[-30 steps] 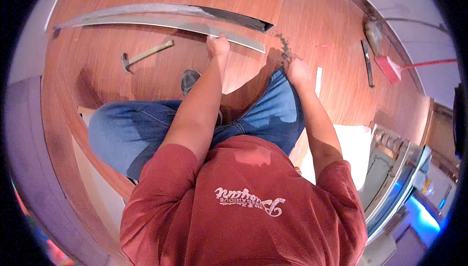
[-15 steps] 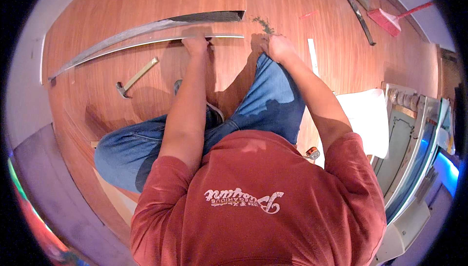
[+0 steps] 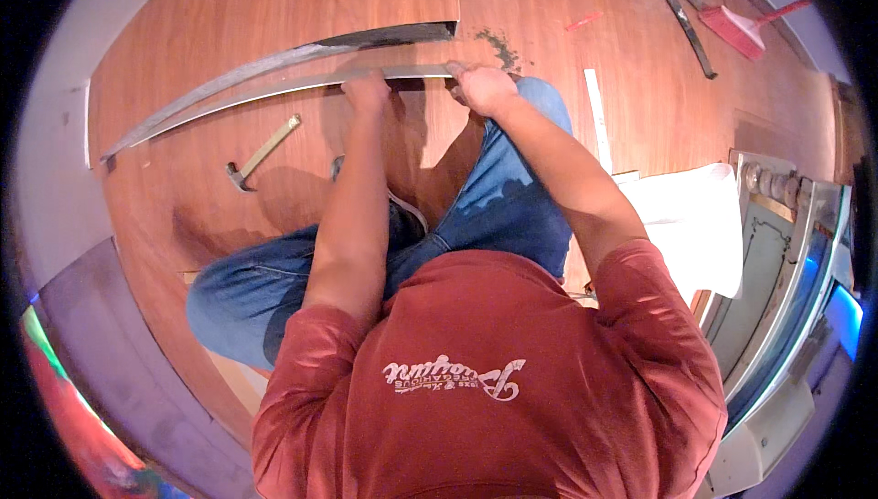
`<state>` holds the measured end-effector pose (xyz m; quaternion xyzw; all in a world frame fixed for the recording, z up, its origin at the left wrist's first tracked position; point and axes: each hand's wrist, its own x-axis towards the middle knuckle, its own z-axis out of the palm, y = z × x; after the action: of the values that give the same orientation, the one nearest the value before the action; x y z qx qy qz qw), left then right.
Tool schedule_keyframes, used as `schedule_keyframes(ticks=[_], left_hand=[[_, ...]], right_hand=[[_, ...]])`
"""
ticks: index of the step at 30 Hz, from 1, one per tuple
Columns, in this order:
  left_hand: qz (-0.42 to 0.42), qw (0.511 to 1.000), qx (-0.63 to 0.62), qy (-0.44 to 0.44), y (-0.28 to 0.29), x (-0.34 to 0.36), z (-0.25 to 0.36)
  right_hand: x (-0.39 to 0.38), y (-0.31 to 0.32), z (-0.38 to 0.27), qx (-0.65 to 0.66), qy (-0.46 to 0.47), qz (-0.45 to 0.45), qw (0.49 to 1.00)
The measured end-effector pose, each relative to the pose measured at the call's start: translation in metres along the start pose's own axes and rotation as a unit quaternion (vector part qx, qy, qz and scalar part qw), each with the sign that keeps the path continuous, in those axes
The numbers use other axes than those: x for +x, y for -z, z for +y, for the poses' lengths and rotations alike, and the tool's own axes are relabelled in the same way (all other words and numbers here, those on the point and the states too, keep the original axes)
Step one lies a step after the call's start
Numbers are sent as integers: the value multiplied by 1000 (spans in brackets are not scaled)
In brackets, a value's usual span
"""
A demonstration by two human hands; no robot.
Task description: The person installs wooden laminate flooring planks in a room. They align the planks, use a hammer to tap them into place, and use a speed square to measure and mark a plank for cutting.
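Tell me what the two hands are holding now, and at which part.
Both hold the long thin grey metal strip lying on the wooden floor: the left hand presses its middle part, the right hand grips its right end.

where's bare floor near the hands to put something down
Bare wood floor lies between the hammer and the left hand, and right of the right hand up to the white strip. It is crowded at the long plank edge, where both hands sit beside dark debris.
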<state>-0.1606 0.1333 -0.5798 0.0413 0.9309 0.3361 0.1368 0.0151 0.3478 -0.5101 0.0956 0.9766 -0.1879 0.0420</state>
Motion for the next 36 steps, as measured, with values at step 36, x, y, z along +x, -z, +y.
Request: schedule_keyframes(ticks=[36], left_hand=[[79,931,247,-258,89,28,53]], right_hand=[[63,7,18,134,-176,-7,975]])
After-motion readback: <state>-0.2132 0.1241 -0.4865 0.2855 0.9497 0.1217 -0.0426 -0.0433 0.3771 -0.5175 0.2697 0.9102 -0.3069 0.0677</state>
